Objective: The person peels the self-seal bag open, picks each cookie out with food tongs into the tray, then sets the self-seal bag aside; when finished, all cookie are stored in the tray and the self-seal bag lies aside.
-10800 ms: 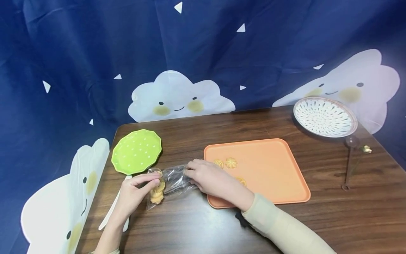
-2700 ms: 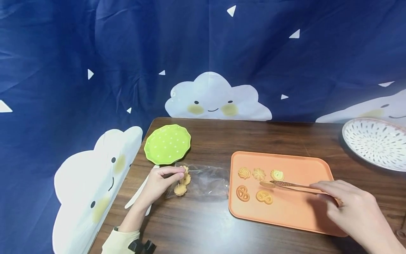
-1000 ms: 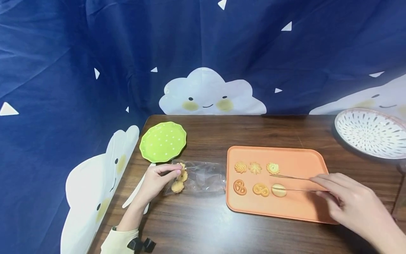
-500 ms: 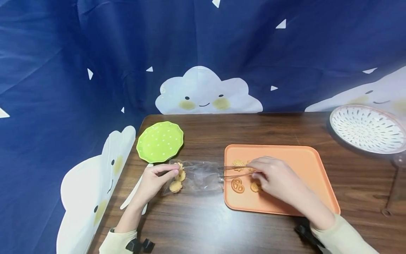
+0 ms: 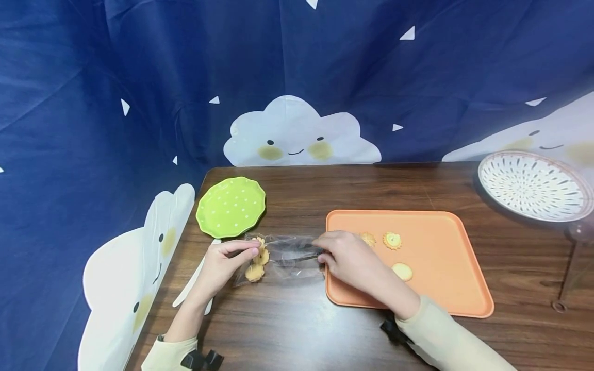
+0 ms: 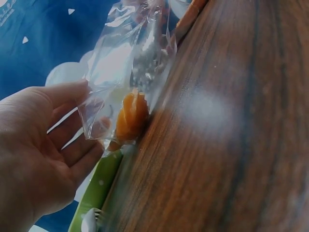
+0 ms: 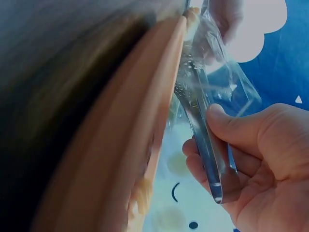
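My left hand (image 5: 227, 264) pinches the sealed end of a clear plastic bag (image 5: 297, 270), next to several cookies (image 5: 254, 272) inside it. In the left wrist view, a ridged cookie (image 6: 132, 117) shows through the film. My right hand (image 5: 357, 262) holds metal tongs (image 7: 207, 145) between thumb and fingers; their arms reach into the bag's open end, apart from each other. The tong tips are close to the bagged cookies. On the orange tray (image 5: 441, 257), a flower-shaped cookie (image 5: 368, 239), a topped cookie (image 5: 392, 240) and a round cookie (image 5: 401, 271) show; my right hand hides others.
A green dotted plate (image 5: 231, 207) lies at the back left, with white cutlery (image 5: 195, 281) in front of it. At the back right stands a patterned white dish (image 5: 533, 186). A brown spoon (image 5: 568, 273) lies near the right side.
The round cookie was set down on the tray about a second ago. Since then my right hand has carried the tongs left into the bag. My left hand keeps its pinch.
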A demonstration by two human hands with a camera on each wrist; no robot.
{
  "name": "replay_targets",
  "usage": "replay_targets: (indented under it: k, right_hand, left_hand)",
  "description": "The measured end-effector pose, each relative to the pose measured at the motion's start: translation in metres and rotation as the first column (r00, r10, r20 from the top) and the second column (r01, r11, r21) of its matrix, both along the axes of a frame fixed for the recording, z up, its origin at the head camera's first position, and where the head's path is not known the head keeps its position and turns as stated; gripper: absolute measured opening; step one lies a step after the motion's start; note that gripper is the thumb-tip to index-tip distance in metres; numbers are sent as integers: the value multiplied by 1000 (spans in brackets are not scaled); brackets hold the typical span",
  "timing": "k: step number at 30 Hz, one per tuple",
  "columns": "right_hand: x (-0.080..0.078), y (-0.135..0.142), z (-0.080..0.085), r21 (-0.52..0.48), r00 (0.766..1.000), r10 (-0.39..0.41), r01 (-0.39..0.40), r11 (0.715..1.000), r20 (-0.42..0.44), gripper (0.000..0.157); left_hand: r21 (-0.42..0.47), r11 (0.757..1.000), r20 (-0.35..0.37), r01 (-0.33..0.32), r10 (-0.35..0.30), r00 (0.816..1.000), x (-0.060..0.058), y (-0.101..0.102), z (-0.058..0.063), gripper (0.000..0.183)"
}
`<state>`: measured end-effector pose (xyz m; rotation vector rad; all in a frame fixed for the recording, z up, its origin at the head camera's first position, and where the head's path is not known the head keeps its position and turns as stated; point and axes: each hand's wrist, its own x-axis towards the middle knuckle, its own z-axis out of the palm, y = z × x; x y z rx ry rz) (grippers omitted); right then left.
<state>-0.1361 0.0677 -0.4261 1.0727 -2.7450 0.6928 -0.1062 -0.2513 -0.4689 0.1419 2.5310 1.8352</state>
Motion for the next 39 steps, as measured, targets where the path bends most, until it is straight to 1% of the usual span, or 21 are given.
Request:
replay_targets:
  k: [5, 9, 14, 17, 21, 25, 27, 30, 34, 36, 39]
  right_hand:
    - [0, -16, -5, -23, 1000, -6, 6, 1000, -14, 23]
    - [2, -25, -8, -31, 999, -1, 0, 1000, -43, 23]
    - [4, -30, -6, -51, 998, -8, 5, 999, -66, 22]
    - [6, -33, -4, -51, 999, -27, 25, 998, -47, 22]
    - [9, -38, -1, -58, 998, -57, 57, 997, 1, 20]
    - [10, -42, 2, -84, 995, -86, 90, 992, 49, 18]
    - [11, -43, 3, -90, 994, -97, 102, 991, 58, 17]
    - [11, -45, 3, -94, 994, -100, 104, 990, 41, 13]
    - [11, -46, 1, -131, 995, -102, 100, 986, -9, 9]
    - [11, -46, 0, -151, 994, -107, 102, 983, -27, 8]
    - [10, -46, 0, -169, 993, -117, 112, 979, -21, 12]
  left_hand:
    - [-10, 1000, -10, 9, -10, 1000, -1, 0, -1, 24]
    - [-8, 1000, -18, 15, -16, 1000, -1, 0, -3, 23]
    - [16, 1000, -12, 14, -14, 1000, 0, 0, -2, 22]
    - [13, 1000, -17, 17, -17, 1000, 0, 0, -2, 21]
    - [29, 999, -26, 28, -27, 999, 1, 1, -2, 22]
    - [38, 999, -29, 22, -21, 999, 1, 2, -1, 23]
    - [32, 999, -30, 16, -15, 999, 1, 1, -1, 24]
    - [18, 1000, -27, 10, -10, 1000, 1, 1, -1, 24]
    - [-6, 1000, -21, -1, 1, 1000, 0, 1, 0, 23]
    - [-12, 1000, -18, -5, 5, 1000, 0, 1, 1, 23]
    - [-10, 1000, -17, -6, 6, 1000, 1, 2, 2, 22]
